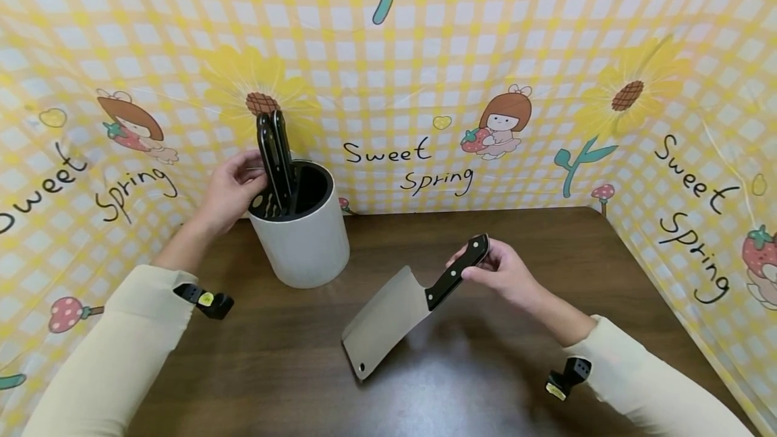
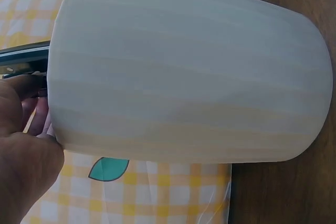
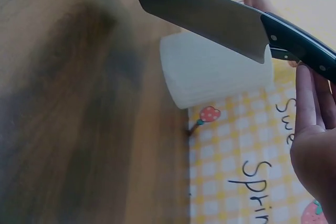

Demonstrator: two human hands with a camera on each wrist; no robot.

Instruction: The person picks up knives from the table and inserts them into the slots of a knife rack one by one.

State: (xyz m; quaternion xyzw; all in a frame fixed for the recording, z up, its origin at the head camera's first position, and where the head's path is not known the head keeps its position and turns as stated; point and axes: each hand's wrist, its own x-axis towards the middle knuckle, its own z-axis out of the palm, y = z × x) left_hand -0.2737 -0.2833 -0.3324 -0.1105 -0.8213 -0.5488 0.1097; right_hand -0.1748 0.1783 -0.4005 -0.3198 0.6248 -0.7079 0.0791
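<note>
A cleaver (image 1: 388,322) with a broad metal blade and a black riveted handle is in my right hand (image 1: 500,275). Thumb and fingers pinch the handle, and the blade slants down to the left above the table. In the right wrist view the cleaver (image 3: 210,14) crosses in front of the white knife holder (image 3: 210,69). My left hand (image 1: 231,191) holds the rim of that round knife holder (image 1: 303,248), close beside several black-handled knives (image 1: 276,154) standing in it. The left wrist view shows the holder's wall (image 2: 184,72) large; some left fingertips are hidden behind the rim.
The brown wooden table (image 1: 273,369) carries the holder near its back left. A yellow-checked cloth (image 1: 394,73) with flowers and lettering rises behind the table and along both sides. Wrist cameras are strapped over both sleeves.
</note>
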